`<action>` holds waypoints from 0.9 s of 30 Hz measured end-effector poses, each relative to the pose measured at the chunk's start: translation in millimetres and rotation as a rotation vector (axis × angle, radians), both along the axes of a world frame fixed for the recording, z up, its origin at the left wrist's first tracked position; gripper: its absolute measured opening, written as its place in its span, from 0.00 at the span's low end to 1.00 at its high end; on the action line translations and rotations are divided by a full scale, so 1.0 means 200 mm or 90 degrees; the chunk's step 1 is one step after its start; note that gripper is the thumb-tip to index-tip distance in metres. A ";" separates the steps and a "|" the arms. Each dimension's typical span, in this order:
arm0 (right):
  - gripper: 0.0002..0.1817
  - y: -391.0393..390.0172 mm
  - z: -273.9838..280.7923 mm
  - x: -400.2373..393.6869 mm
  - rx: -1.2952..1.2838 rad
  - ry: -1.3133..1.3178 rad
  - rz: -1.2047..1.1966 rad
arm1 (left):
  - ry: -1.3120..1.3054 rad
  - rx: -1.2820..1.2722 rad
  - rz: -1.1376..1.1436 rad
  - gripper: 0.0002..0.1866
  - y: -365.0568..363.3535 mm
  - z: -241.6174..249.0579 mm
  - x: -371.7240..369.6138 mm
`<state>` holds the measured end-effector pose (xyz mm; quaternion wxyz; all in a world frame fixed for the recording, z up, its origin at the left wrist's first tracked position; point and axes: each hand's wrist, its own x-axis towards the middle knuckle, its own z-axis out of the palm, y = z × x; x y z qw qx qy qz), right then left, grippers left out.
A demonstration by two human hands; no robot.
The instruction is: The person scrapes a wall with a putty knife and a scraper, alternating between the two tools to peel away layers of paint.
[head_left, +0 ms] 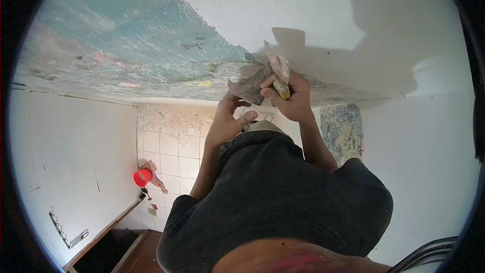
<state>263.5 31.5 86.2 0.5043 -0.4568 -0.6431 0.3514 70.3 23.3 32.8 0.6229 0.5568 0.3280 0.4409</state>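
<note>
On the left, beyond the person's arm, a red bucket [148,175] rests by the edge of the tiled floor [189,146], well apart from the work. Next comes the left hand [225,122], at the lower left edge of a grey curved piece [246,89]; its thumb stands apart from the piece, and because the other fingers are partly hidden, one cannot tell whether they pinch it or merely steady it. The step in hand appears to be working the two implements together, close in front of the wall [146,35], and it would go best if the left hand backed the grey piece from beneath, clear of any edge. Farther right, the right hand [294,97] has its fingers closed around the handle of a scraper [279,64]; a firm grip low on that handle, with the wrist loose and the blade laid at a shallow slant, should give an even pass without gouging. As to direction, the grey piece lies between the hands, its long axis seeming to slope from a flared end at lower left to a narrower part at upper right. The scraper sits just right of it, its long axis steep in the view, leaning slightly left at the top: the blade points away from the person's body toward the wall, the yellow handle end back toward the chest.
</note>
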 end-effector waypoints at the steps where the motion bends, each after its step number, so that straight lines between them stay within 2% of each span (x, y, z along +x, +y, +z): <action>1: 0.09 0.01 0.02 -0.01 -0.004 -0.001 0.011 | 0.009 -0.034 -0.024 0.37 0.00 -0.01 0.02; 2: 0.09 0.02 0.04 -0.02 0.025 0.002 0.026 | 0.017 -0.069 -0.045 0.36 -0.01 -0.03 0.03; 3: 0.08 0.04 0.06 -0.04 0.053 0.004 0.044 | 0.030 -0.057 -0.080 0.32 0.01 -0.03 0.05; 6: 0.09 0.05 0.06 -0.04 0.098 -0.038 0.077 | -0.014 -0.048 -0.015 0.27 0.00 0.04 0.13; 9: 0.12 0.04 0.08 -0.01 0.098 -0.098 0.085 | -0.007 -0.107 -0.036 0.24 0.02 0.05 0.16; 12: 0.13 0.03 0.08 0.04 0.122 -0.121 0.071 | -0.038 -0.130 -0.061 0.23 -0.01 0.10 0.20; 15: 0.13 0.01 0.08 0.06 0.143 -0.128 0.023 | -0.105 -0.145 -0.017 0.21 -0.04 0.11 0.26; 18: 0.14 0.02 0.08 0.09 0.192 -0.121 0.022 | -0.039 -0.048 -0.033 0.21 -0.01 0.08 0.31; 21: 0.13 0.05 0.08 0.13 0.224 -0.112 0.036 | -0.066 -0.097 -0.092 0.21 0.02 0.10 0.34; 27: 0.16 0.09 0.12 0.20 0.232 -0.085 0.067 | -0.029 -0.050 -0.005 0.18 0.03 0.13 0.43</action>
